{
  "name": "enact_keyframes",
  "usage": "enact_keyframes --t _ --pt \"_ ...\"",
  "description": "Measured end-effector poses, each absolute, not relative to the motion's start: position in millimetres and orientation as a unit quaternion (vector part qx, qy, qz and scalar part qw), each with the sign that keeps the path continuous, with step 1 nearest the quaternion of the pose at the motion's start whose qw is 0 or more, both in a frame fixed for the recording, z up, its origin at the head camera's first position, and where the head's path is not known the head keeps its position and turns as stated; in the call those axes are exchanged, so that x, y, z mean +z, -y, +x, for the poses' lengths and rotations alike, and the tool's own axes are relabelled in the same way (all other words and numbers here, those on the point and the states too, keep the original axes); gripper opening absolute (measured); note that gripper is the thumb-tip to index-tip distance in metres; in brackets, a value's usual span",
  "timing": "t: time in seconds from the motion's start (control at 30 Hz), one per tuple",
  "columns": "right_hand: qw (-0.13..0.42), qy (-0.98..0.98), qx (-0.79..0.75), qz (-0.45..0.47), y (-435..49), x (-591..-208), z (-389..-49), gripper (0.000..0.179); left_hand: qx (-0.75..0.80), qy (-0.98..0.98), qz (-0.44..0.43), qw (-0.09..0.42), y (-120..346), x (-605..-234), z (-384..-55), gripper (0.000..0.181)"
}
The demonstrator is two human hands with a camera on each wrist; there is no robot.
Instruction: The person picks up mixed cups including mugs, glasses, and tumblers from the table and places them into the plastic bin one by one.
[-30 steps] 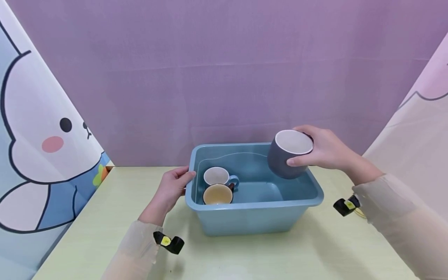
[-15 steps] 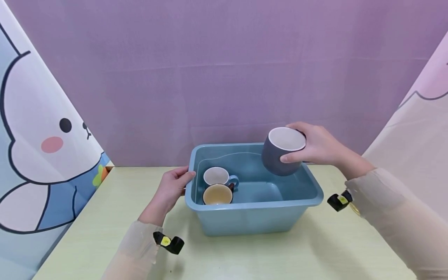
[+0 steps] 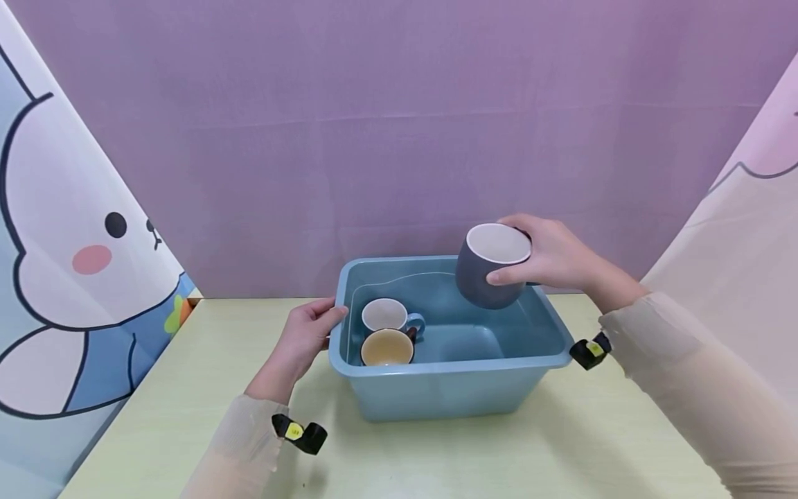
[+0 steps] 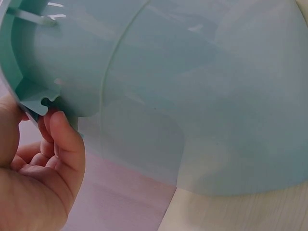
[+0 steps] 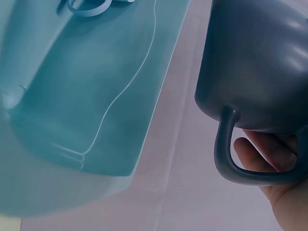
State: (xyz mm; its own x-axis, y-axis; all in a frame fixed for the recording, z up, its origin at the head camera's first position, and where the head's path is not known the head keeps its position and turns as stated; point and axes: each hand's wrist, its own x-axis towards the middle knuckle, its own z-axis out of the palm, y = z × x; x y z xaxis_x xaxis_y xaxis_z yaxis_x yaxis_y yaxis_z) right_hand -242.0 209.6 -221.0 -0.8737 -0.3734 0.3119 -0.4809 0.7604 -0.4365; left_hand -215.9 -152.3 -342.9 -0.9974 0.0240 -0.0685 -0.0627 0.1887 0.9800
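Note:
My right hand [image 3: 548,253] grips a dark grey mug [image 3: 489,281] with a white inside, held tilted above the right half of a blue plastic basin [image 3: 436,409]. In the right wrist view the mug's handle [image 5: 224,149] points toward the palm, with fingers behind it. At the basin's left end, my left hand [image 3: 305,333] pinches the rim, thumb on top; the left wrist view shows the fingertips [image 4: 62,125] curled under the lip. Inside the basin, on the left, stand a white-lined mug with a light blue handle [image 3: 384,314] and a cream-lined mug with a brown handle [image 3: 388,348].
The basin stands on a pale yellow-green table [image 3: 206,374]. A purple cloth [image 3: 399,138] hangs behind it. Printed cartoon panels flank the table, one at the left [image 3: 68,229] and one at the right [image 3: 754,235].
My right hand has carried the grey mug left and slightly up over the basin. The left hand stays on the rim, and the two mugs inside have not moved.

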Motion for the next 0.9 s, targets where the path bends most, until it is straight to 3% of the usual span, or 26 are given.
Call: enact_keyframes --t 0.9 --pt "0.076 0.924 0.292 0.235 -185 -226 -255 0.070 0.638 -0.769 -0.006 0.038 153 -341 -213 0.043"
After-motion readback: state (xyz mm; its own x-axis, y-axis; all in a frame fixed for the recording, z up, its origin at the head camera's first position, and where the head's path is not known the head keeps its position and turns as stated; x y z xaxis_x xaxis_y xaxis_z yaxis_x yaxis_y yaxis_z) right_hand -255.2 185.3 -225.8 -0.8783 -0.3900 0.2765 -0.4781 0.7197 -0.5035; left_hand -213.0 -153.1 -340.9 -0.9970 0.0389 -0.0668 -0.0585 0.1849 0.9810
